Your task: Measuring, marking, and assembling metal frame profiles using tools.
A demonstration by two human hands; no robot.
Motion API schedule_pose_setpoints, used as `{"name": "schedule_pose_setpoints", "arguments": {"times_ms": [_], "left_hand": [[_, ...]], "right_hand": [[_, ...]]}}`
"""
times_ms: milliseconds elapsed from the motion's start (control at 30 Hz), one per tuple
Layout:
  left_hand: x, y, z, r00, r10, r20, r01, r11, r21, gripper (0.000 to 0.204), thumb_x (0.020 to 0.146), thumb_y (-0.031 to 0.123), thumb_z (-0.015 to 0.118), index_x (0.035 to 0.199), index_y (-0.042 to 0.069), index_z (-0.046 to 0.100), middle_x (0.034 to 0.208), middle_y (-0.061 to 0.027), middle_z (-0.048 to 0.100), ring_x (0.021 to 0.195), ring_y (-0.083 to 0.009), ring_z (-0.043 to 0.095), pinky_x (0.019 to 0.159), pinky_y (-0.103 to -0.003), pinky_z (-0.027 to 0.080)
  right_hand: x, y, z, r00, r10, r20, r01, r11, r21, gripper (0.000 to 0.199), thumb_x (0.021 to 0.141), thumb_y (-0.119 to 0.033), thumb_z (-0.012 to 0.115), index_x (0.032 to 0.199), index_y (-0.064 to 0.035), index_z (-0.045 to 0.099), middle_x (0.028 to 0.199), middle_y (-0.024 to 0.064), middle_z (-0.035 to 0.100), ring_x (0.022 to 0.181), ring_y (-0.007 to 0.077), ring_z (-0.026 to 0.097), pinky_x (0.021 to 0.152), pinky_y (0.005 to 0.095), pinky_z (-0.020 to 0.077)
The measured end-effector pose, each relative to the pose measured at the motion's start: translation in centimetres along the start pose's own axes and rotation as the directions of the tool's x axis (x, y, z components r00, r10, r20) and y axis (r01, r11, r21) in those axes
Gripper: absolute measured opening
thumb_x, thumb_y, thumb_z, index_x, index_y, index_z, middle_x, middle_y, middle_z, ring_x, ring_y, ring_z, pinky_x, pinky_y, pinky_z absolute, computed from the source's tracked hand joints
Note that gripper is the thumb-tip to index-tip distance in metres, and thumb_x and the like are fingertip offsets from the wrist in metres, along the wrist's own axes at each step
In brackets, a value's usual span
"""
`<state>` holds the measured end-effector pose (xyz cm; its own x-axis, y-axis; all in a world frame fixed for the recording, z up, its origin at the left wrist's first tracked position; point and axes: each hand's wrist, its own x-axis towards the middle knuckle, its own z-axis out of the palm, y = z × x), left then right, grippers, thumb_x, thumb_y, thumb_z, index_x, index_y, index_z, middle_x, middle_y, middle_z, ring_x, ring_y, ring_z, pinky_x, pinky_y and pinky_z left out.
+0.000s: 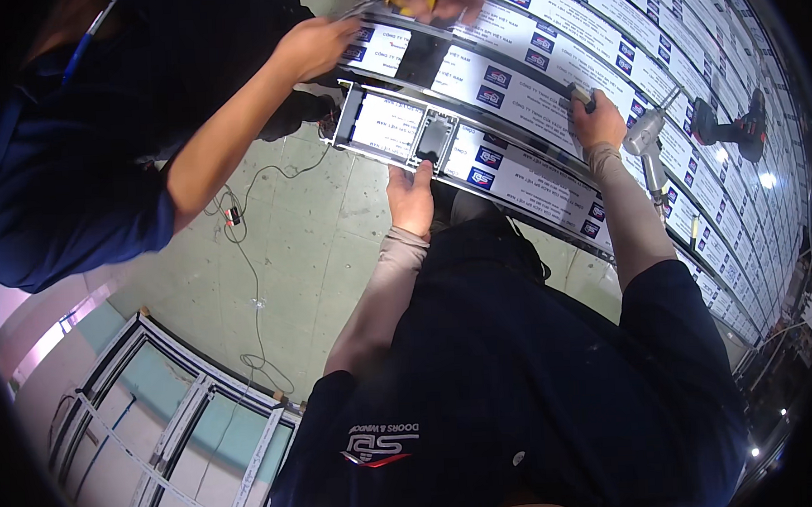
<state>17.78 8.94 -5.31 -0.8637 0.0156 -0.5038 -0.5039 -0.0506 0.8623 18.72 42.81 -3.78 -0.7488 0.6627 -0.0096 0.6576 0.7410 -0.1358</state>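
Note:
My left hand (411, 199) is closed on the near edge of a long film-covered metal profile (530, 183). Its thumb rests by a small dark block (433, 136) set across the profile's open channel, and its other fingers are partly hidden under the edge. Farther right, my right hand (601, 121) is wrapped around a short dark tool with a tan end (582, 97), held over the film-covered profiles. The kind of that tool does not show clearly. Near the right forearm lies a grey pistol-shaped air tool (644, 140) with a thin bit.
At the left a co-worker in dark clothing (76, 168) reaches in; one hand is blurred beside a yellow tool (418, 1). A black cordless drill (736, 128) lies far right on the profiles. A thin cable (254, 260) runs over the floor. Frames (173, 427) stand lower left.

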Motion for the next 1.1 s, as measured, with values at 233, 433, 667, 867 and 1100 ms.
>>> {"name": "schedule_pose_setpoints", "arguments": {"times_ms": [233, 433, 667, 867, 1100], "left_hand": [[-0.4, 1.6, 0.4, 0.995, -0.082, 0.058, 0.084, 0.996, -0.028, 0.05, 0.092, 0.003, 0.059, 0.136, -0.01, 0.039, 0.128, -0.0184, 0.055, 0.117, -0.0221, 0.052, 0.1, -0.03, 0.038], [0.1, 0.5, -0.1, 0.999, 0.007, 0.031, -0.006, 0.999, -0.032, 0.03, 0.091, 0.013, 0.064, 0.117, 0.003, 0.055, 0.093, -0.0023, 0.059, 0.082, -0.0098, 0.052, 0.072, -0.026, 0.041], [-0.2, 0.1, 0.1, 1.0, 0.012, 0.019, -0.011, 0.999, -0.036, 0.029, 0.092, 0.015, 0.064, 0.118, 0.005, 0.055, 0.095, -0.0011, 0.058, 0.083, -0.0078, 0.05, 0.073, -0.026, 0.04], [-0.1, 0.1, -0.4, 0.996, -0.008, 0.085, 0.01, 1.0, -0.025, 0.021, 0.095, 0.016, 0.062, 0.112, 0.007, 0.055, 0.096, 0.0028, 0.058, 0.08, -0.0049, 0.048, 0.069, -0.023, 0.038], [-1.9, 1.4, -0.1, 0.983, -0.021, 0.183, 0.062, 0.974, -0.219, 0.044, 0.097, 0.017, 0.06, 0.134, 0.006, 0.039, 0.124, -0.0015, 0.05, 0.111, -0.0096, 0.046, 0.094, -0.026, 0.038]], "right_hand": [[0.1, 0.6, 0.5, 1.0, 0.013, 0.002, -0.013, 1.0, 0.004, 0.035, 0.082, -0.042, 0.064, 0.092, -0.0082, 0.064, 0.09, 0.0146, 0.07, 0.085, 0.0353, 0.066, 0.074, 0.0444, 0.0514], [0.3, -0.1, 0.0, 0.999, 0.026, 0.041, -0.027, 0.999, 0.017, 0.036, 0.082, -0.043, 0.064, 0.092, -0.0083, 0.064, 0.091, 0.0144, 0.07, 0.085, 0.0351, 0.067, 0.074, 0.0445, 0.0516], [0.1, 0.5, 0.3, 0.998, 0.033, 0.057, -0.034, 0.999, 0.031, 0.037, 0.082, -0.044, 0.063, 0.094, -0.0092, 0.064, 0.093, 0.0132, 0.07, 0.089, 0.0335, 0.066, 0.077, 0.0436, 0.0511], [0.0, 0.3, -0.1, 0.998, 0.037, 0.057, -0.041, 0.998, 0.057, 0.037, 0.081, -0.043, 0.064, 0.094, -0.0086, 0.064, 0.093, 0.0134, 0.07, 0.088, 0.0337, 0.066, 0.077, 0.0434, 0.0511], [0.1, 0.7, 0.4, 0.997, 0.045, 0.058, -0.049, 0.997, 0.063, 0.036, 0.081, -0.043, 0.065, 0.094, -0.0089, 0.063, 0.094, 0.0137, 0.07, 0.088, 0.0342, 0.066, 0.078, 0.0442, 0.051]]}}
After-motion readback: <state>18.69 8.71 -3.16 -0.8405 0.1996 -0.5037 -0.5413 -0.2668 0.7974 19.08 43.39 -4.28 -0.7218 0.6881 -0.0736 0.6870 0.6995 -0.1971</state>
